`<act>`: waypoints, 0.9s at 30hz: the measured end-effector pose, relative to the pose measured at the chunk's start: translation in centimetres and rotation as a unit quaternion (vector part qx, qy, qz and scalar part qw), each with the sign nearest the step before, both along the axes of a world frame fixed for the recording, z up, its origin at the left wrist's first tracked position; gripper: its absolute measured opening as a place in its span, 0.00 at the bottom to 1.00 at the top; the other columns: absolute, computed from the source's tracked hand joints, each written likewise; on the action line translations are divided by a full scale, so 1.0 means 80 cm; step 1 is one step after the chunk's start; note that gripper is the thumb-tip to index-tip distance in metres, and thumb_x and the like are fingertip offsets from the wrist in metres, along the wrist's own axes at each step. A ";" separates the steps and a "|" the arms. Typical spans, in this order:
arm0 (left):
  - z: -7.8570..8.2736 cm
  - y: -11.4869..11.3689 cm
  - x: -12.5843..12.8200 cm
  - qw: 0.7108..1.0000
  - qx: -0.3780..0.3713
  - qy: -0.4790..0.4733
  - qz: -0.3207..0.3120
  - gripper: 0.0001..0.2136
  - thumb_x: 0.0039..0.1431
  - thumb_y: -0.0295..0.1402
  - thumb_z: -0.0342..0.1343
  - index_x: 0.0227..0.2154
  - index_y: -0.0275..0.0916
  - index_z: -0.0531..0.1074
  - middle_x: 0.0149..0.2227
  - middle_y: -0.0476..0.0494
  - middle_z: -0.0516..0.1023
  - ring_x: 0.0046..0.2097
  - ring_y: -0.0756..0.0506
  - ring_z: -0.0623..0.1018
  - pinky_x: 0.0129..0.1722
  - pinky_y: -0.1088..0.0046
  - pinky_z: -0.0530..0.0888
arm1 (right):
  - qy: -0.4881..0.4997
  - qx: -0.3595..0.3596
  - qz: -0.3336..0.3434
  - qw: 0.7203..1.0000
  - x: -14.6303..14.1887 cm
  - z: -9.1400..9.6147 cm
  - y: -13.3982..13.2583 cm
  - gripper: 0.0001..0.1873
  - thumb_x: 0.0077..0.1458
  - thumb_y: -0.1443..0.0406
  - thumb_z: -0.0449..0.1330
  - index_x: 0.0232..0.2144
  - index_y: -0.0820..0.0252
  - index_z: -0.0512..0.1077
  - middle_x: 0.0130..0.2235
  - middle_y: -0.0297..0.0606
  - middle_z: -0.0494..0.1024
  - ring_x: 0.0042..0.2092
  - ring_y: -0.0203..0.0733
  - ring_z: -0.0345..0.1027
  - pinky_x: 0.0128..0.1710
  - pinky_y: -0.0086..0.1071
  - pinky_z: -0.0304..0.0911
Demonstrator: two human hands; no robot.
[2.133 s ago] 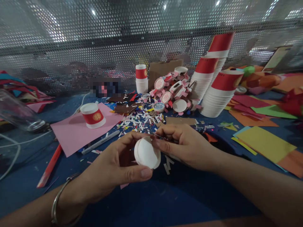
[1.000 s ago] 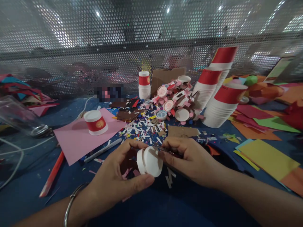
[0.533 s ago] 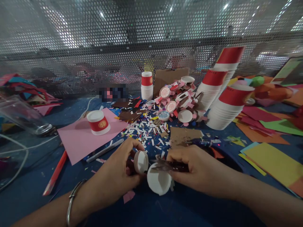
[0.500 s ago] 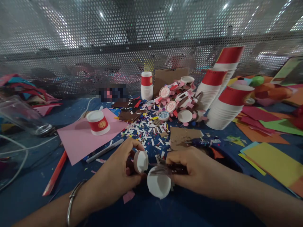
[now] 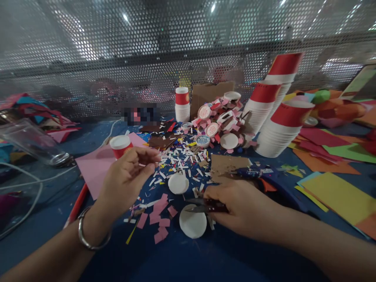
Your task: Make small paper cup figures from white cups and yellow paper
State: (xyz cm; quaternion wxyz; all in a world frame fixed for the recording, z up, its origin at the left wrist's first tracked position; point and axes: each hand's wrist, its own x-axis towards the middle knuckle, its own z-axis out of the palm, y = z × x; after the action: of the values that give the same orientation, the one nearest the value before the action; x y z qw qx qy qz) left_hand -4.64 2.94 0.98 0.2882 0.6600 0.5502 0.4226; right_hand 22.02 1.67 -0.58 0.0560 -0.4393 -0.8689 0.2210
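My left hand (image 5: 127, 176) hovers in front of the red and white paper cup (image 5: 119, 145) on the pink sheet, fingers apart and nothing visible in them; it hides part of the cup. In my right hand (image 5: 235, 203) is a pair of small scissors (image 5: 202, 204), blades pointing left. Below the blades lies a white paper disc (image 5: 193, 226), probably a cut cup bottom; whether they touch it I cannot tell. A shallow cut cup base (image 5: 178, 184) rests just beyond, among paper scraps (image 5: 160, 217).
Tall paper cup stacks (image 5: 277, 127) stand at the right, beside a heap of cup bottoms with pink tabs (image 5: 220, 121). A blue glue gun (image 5: 255, 172) lies by brown cardboard (image 5: 225, 164). Coloured paper (image 5: 337, 196) covers the right side. A clear jar (image 5: 35, 143) and a white cable (image 5: 38, 196) are left.
My left hand has let go of the shallow cut cup base, which now sits on the table, and has moved left and up toward the cup. The right hand keeps the scissors nearly in place.
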 end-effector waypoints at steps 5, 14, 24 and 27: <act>-0.004 0.006 0.003 0.998 -0.024 -0.052 0.013 0.07 0.62 0.35 0.63 0.41 0.40 0.76 0.41 0.43 0.81 0.42 0.46 0.79 0.44 0.70 0.75 | -0.044 0.037 0.012 0.998 0.000 0.001 -0.003 0.04 0.56 0.64 0.60 0.32 0.59 0.74 0.29 0.40 0.81 0.29 0.43 0.70 0.27 0.32 0.40; -0.026 0.012 0.004 0.996 -0.060 0.059 -0.030 0.12 0.64 0.44 0.59 0.41 0.41 0.78 0.37 0.44 0.82 0.39 0.42 0.80 0.40 0.66 0.74 | -0.045 0.047 0.016 0.998 0.002 -0.002 -0.001 0.03 0.56 0.65 0.61 0.33 0.58 0.74 0.32 0.39 0.83 0.31 0.45 0.73 0.27 0.33 0.39; -0.022 0.018 0.003 0.994 0.005 0.107 0.032 0.13 0.64 0.45 0.56 0.34 0.40 0.76 0.31 0.47 0.80 0.34 0.45 0.78 0.35 0.70 0.72 | -0.046 0.051 -0.026 0.997 0.005 0.002 0.002 0.04 0.56 0.67 0.60 0.28 0.58 0.71 0.29 0.37 0.79 0.30 0.40 0.67 0.28 0.32 0.41; -0.024 0.017 0.004 0.991 0.025 0.125 0.032 0.13 0.65 0.44 0.55 0.34 0.40 0.76 0.31 0.47 0.79 0.33 0.46 0.77 0.33 0.71 0.71 | -0.041 0.061 -0.031 0.997 0.006 0.003 0.002 0.05 0.56 0.66 0.60 0.28 0.58 0.70 0.29 0.37 0.79 0.30 0.40 0.66 0.28 0.32 0.41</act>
State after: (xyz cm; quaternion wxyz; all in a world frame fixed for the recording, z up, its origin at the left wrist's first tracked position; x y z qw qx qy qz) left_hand -4.31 4.28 -0.95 0.1870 0.6964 0.5924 0.3593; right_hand 22.48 1.85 -0.32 0.0540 -0.4704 -0.8684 0.1472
